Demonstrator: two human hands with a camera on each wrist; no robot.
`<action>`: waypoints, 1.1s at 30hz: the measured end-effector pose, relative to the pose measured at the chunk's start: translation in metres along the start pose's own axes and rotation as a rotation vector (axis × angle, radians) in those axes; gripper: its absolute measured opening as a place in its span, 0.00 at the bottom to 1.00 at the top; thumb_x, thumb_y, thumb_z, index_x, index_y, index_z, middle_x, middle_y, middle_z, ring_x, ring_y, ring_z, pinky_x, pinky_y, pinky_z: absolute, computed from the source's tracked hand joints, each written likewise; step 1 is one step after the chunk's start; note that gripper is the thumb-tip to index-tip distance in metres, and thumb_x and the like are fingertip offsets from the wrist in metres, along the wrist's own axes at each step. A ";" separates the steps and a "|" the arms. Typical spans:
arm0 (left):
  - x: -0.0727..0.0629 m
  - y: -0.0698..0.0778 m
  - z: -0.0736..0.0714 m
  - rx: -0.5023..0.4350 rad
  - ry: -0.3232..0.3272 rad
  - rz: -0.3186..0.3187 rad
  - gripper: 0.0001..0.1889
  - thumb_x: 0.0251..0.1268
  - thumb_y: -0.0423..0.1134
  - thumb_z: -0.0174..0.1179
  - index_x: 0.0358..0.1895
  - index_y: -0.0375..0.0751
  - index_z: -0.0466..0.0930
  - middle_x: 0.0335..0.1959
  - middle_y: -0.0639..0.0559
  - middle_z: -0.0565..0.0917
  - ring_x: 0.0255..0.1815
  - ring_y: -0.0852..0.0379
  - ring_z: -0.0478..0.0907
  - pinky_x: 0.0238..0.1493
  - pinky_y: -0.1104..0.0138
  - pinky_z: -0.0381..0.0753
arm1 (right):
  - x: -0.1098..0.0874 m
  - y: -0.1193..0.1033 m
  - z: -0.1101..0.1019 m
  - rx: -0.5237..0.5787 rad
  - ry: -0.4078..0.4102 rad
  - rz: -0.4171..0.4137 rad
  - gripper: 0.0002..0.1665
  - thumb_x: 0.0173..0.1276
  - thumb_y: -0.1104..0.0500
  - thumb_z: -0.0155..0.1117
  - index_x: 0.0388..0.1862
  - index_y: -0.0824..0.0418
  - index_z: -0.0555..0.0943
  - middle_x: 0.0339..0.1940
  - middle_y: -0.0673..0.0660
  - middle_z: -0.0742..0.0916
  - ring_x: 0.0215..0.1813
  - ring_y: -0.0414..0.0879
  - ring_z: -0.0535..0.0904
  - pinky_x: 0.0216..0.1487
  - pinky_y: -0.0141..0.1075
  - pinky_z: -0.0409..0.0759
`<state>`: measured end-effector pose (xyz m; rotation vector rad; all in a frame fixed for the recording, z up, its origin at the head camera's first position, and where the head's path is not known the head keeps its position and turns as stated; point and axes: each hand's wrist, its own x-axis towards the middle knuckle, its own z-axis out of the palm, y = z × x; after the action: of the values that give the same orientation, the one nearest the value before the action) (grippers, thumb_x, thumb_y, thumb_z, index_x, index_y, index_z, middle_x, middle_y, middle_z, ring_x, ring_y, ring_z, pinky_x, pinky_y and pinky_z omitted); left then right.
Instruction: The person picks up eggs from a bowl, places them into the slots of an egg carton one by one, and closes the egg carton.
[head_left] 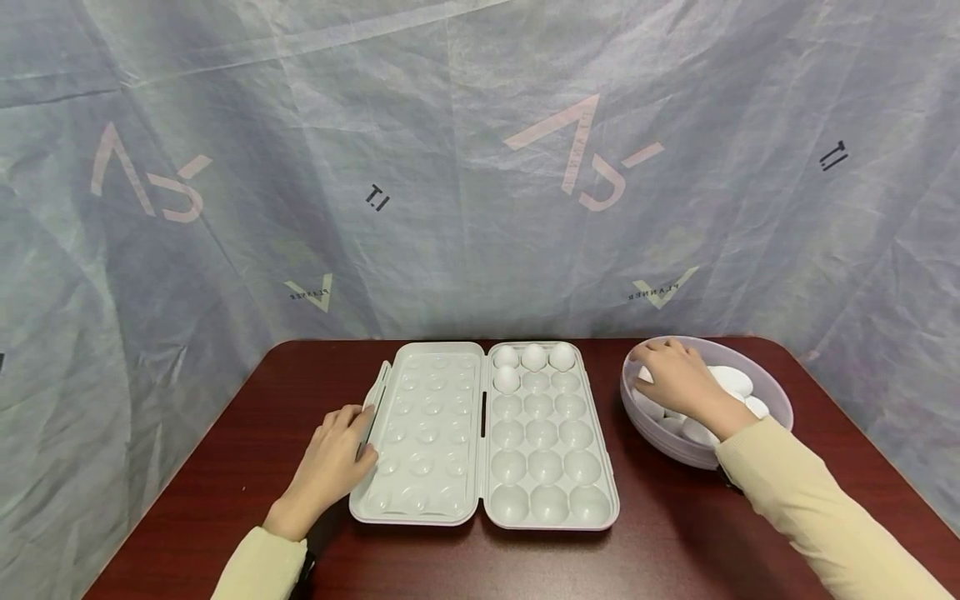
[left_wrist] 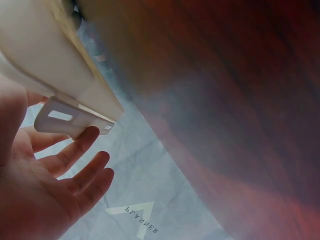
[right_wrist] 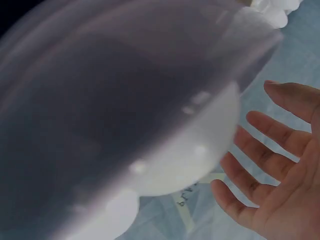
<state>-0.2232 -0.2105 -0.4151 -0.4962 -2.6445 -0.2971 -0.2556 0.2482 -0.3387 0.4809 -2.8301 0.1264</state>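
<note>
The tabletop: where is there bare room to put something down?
The table is bare at the far left, beyond the left hand and beside the lid; in front of the egg tray; and in the strip between that and the bowl, wider nearer the front. It is crowded at the bowl, with eggs inside and the right hand over it.

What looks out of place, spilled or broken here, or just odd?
Nothing on the table looks spilled or broken: four eggs sit at the far end of the egg tray, more eggs in the bowl. Only the backdrop seems odd: its PLANNER lettering appears mirrored.
</note>
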 end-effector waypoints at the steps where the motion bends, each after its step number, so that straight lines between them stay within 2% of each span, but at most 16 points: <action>1: 0.000 0.000 0.000 0.000 0.002 0.002 0.25 0.49 0.34 0.57 0.55 0.31 0.74 0.47 0.39 0.76 0.51 0.37 0.71 0.43 0.50 0.71 | -0.002 0.002 0.001 -0.001 -0.008 0.001 0.17 0.54 0.58 0.64 0.43 0.62 0.79 0.43 0.62 0.83 0.47 0.64 0.73 0.39 0.57 0.68; 10: -0.001 -0.001 0.002 0.003 0.015 0.010 0.24 0.49 0.34 0.58 0.54 0.31 0.75 0.47 0.38 0.76 0.50 0.37 0.71 0.42 0.50 0.72 | -0.011 0.011 0.011 0.007 -0.012 0.016 0.18 0.51 0.56 0.68 0.40 0.61 0.80 0.40 0.60 0.84 0.44 0.62 0.74 0.37 0.53 0.67; 17: -0.001 -0.002 0.002 0.003 0.017 0.010 0.24 0.49 0.33 0.58 0.54 0.31 0.75 0.47 0.39 0.76 0.50 0.37 0.71 0.42 0.50 0.72 | -0.014 0.013 0.022 -0.006 -0.040 0.015 0.16 0.50 0.57 0.66 0.38 0.61 0.79 0.40 0.60 0.84 0.44 0.64 0.74 0.38 0.58 0.68; 25: -0.001 0.000 0.001 0.002 0.011 0.011 0.24 0.49 0.34 0.58 0.54 0.31 0.75 0.47 0.38 0.76 0.50 0.37 0.71 0.42 0.49 0.72 | -0.016 0.015 0.030 -0.022 -0.038 0.022 0.17 0.45 0.59 0.67 0.37 0.60 0.79 0.33 0.59 0.84 0.34 0.60 0.74 0.32 0.55 0.69; 33: -0.001 0.000 0.001 0.005 0.017 0.017 0.24 0.49 0.33 0.58 0.54 0.31 0.75 0.47 0.38 0.76 0.50 0.37 0.71 0.42 0.49 0.72 | -0.017 0.016 0.036 -0.029 -0.039 0.037 0.17 0.45 0.61 0.65 0.37 0.62 0.77 0.32 0.61 0.83 0.32 0.59 0.73 0.30 0.52 0.67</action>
<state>-0.2229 -0.2107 -0.4166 -0.5114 -2.6230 -0.2876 -0.2538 0.2637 -0.3787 0.4287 -2.8755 0.0839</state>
